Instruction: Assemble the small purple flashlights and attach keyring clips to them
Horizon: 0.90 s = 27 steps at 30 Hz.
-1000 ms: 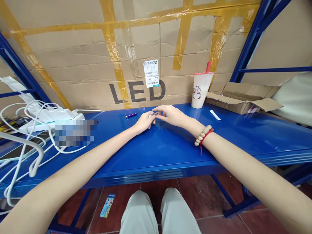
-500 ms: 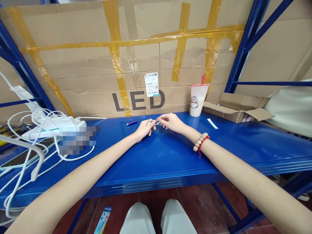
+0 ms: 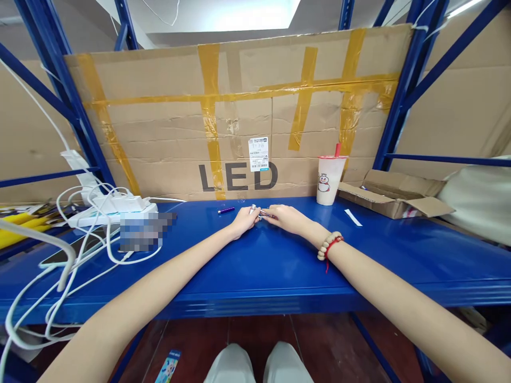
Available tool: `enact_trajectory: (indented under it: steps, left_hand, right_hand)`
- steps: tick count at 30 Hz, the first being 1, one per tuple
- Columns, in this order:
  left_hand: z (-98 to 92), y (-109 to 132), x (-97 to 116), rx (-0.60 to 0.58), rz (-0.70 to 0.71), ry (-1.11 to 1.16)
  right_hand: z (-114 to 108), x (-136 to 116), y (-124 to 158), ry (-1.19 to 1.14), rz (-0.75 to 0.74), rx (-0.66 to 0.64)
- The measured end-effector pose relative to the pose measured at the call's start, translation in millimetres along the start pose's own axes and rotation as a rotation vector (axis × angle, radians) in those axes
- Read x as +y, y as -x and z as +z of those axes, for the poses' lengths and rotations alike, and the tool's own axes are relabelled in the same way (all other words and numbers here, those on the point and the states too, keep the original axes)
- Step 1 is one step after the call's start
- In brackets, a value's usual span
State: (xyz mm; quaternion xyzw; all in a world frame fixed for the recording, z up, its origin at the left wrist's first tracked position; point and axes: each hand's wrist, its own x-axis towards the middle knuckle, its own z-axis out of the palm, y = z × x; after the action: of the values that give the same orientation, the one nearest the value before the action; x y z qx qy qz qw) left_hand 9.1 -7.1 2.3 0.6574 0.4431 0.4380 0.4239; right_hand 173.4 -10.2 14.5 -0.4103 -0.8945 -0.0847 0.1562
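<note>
Both of my hands rest far out on the blue metal shelf (image 3: 263, 266). My left hand (image 3: 244, 219) is closed around a small silver metal piece (image 3: 253, 209) whose tip sticks up from the fingers. My right hand (image 3: 285, 217) is closed in a pinch on a small metal part (image 3: 265, 215) that meets the silver piece between the two hands. A bead bracelet with a red cord (image 3: 329, 246) sits on my right wrist. A small purple pen-like stick (image 3: 225, 210) lies on the shelf just left of my left hand.
A taped cardboard sheet marked LED (image 3: 239, 122) stands behind the shelf. A drink cup with a red straw (image 3: 329, 178) and an open cardboard box (image 3: 393, 192) stand at the right. White cables and chargers (image 3: 99, 213) crowd the left. Blue rack posts (image 3: 393, 96) frame the shelf.
The camera has tilted up, so hands and shelf sit lower in the picture. My right fingers have curled from spread into a pinch at the silver piece.
</note>
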Motion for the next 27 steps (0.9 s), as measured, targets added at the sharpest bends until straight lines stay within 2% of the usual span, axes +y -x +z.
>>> enact_trajectory:
  steps: [4, 10, 21, 27]
  left_hand:
    - [-1.2, -1.3, -2.2, -0.017, -0.028, 0.021]
    - [-1.3, -3.3, -6.4, -0.045, 0.014, 0.015]
    - [1.3, -1.4, -2.7, -0.093, 0.134, 0.069]
    - [3.5, -3.6, -2.5, -0.088, 0.130, 0.133]
  right_hand:
    - [1.8, -6.2, -0.2, 0.057, -0.009, -0.038]
    - [5.2, -3.4, -1.4, 0.042, -0.020, -0.028]
    - [7.0, 5.2, -5.2, -0.149, -0.003, 0.182]
    - [3.2, 5.0, -5.0, -0.210, 0.021, 0.254]
